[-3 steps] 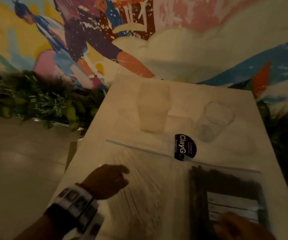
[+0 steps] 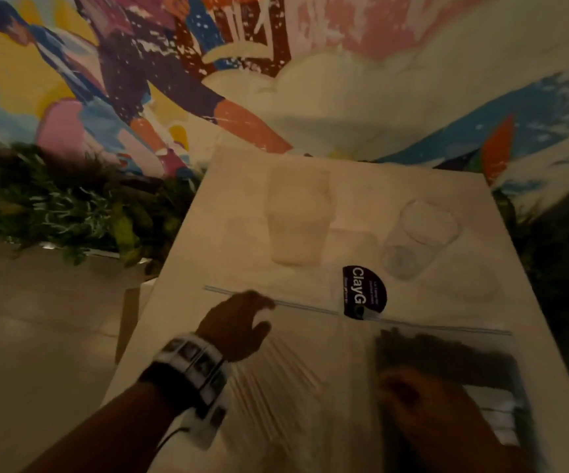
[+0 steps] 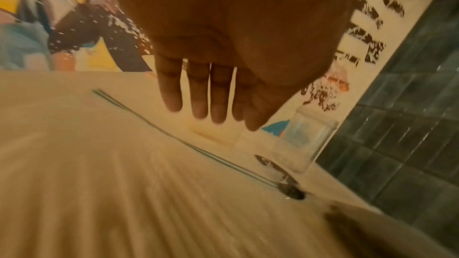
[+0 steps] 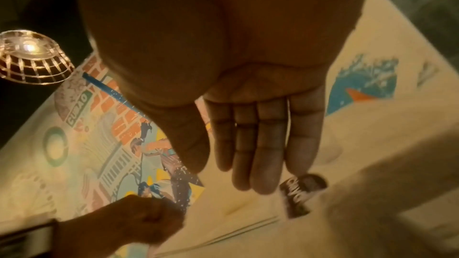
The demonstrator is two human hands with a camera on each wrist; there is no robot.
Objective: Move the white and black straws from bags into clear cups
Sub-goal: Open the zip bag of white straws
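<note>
Two hands, two bags and two clear cups are recorded on one pale surface.

Two clear cups are counted at the far side of the pale surface (image 2: 187, 302): the left cup (image 2: 298, 216) appears cloudy, the right cup (image 2: 419, 238) transparent; both stand upright and well apart. Two clear zip bags lie flat near the front edge: the bag of white straws (image 2: 293, 380) on the left, the bag of black straws (image 2: 447, 356) on the right, the latter bearing a white label. One dark round sticker (image 2: 364, 292) is noted between bags and cups. A painted mural wall (image 2: 173, 80) and green plants (image 2: 54, 206) are seen behind the surface. The left hand (image 2: 238, 327) is held over the white-straw bag near its zip strip, fingers extended and grasping nothing. The right hand (image 2: 423, 401) is held over the black-straw bag, fingers straight and released.
</note>
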